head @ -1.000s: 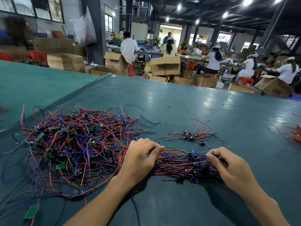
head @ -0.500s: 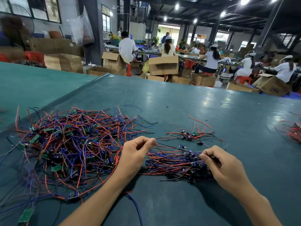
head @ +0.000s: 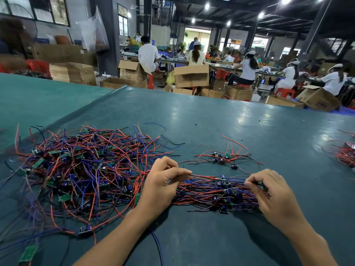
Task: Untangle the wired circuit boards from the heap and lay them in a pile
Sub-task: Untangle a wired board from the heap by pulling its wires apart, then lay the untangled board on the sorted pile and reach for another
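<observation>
- The pile of wired circuit boards lies low in the centre-right of the frame. Its red, blue and black leads run roughly side to side, with small boards bunched near its middle.
- The left hand pinches the leads at the pile's left end, fingers curled onto the thumb. The right hand pinches strands at the right end in the same way. Both are grasping wire, and neither is slack.
- The heap sprawls across the left half of the frame and reaches the left hand. Several red leads seem to run from it under that hand toward the pile.
- Risk: a pull to the right would likely drag part of the heap along by those shared leads and re-knot the pile's left end.
- Risk: tugging such thin leads hard could tear a wire from its board.
- A small cluster lies just above the pile, apart from it, and stray leads could snag it.
- Everything rests on the green table, with cardboard boxes beyond its far edge.
</observation>
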Motion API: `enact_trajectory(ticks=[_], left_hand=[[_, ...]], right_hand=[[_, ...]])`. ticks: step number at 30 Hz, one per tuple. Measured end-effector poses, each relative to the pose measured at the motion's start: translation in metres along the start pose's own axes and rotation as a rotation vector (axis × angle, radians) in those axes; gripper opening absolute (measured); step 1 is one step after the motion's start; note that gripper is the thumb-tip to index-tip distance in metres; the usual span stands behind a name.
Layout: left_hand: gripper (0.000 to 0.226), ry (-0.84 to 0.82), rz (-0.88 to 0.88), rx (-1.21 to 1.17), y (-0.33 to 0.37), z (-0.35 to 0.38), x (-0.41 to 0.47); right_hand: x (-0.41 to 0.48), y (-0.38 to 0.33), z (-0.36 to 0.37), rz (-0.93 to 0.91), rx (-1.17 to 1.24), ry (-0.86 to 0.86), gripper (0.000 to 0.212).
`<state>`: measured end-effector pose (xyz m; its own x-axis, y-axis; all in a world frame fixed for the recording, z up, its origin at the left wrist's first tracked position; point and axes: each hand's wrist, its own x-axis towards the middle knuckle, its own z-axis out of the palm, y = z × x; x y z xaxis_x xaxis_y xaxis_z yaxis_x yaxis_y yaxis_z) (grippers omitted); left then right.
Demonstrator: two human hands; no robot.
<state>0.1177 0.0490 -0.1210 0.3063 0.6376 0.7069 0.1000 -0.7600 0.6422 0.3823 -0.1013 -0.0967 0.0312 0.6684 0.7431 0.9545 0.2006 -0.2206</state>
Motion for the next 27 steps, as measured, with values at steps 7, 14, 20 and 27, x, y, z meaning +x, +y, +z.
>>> enact_trajectory(ticks=[7,14,20,27], left_hand=[[0.016,0.035,0.096,0.106,-0.006,-0.001,0.000],[0.017,-0.154,-0.049,0.157,0.001,-0.003,-0.001],[0.021,-0.357,-0.136,0.307,0.003,-0.002,-0.003],[0.045,-0.470,-0.045,0.559,0.016,-0.016,0.007]], right_hand=[[-0.002,0.000,0.000,-0.002,-0.001,0.017,0.019],[-0.007,0.011,-0.007,0.111,0.000,-0.073,0.010],[-0.009,0.018,-0.005,0.180,-0.065,-0.156,0.002],[-0.018,0.015,-0.003,0.256,-0.182,0.023,0.011]])
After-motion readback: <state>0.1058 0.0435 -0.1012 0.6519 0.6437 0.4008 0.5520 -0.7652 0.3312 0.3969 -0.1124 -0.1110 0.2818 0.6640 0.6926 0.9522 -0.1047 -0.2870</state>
